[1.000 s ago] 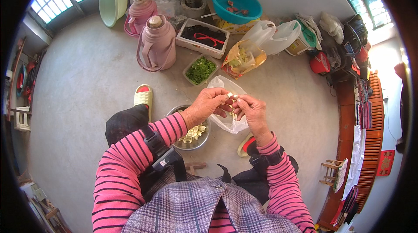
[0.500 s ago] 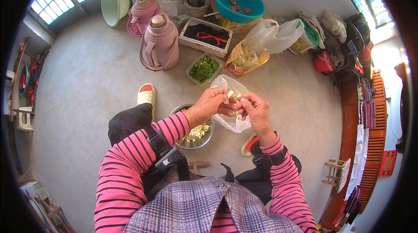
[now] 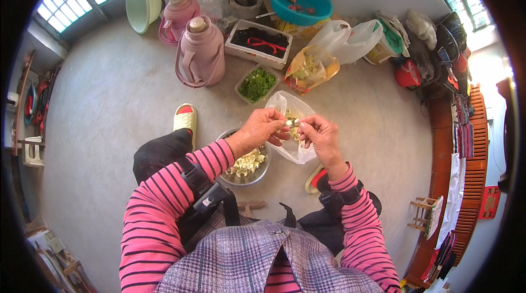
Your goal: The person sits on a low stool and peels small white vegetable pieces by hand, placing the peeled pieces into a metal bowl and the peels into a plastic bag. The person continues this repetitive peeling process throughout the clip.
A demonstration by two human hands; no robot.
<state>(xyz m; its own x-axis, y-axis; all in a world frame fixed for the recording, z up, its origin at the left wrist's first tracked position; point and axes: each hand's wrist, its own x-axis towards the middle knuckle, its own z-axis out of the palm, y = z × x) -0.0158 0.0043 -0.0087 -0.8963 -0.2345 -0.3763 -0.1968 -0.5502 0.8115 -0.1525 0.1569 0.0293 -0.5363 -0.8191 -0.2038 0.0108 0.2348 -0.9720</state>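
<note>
Over a white plastic bag (image 3: 298, 154), my left hand (image 3: 262, 130) and my right hand (image 3: 322, 135) meet almost tip to tip. Each is closed in a pinch on a small pale cream vegetable piece (image 3: 292, 122), whose exact kind I cannot make out. Yellowish scraps (image 3: 293, 113) show inside the bag below. By my left wrist stands a steel bowl (image 3: 263, 173) with many cream-coloured pieces (image 3: 246, 164) in it; my left forearm hides part of its rim.
Beyond my hands are a clear tub of chopped greens (image 3: 257, 85), an orange-yellow bag (image 3: 310, 68), a white foam box (image 3: 255, 57) and pink thermos flasks (image 3: 204, 55). A teal basin (image 3: 300, 1) is by the wall. A small stool (image 3: 426, 213) stands at right.
My fingertips have shifted, and the pale piece now lies lower, held between both hands. More of the bag's contents shows behind them.
</note>
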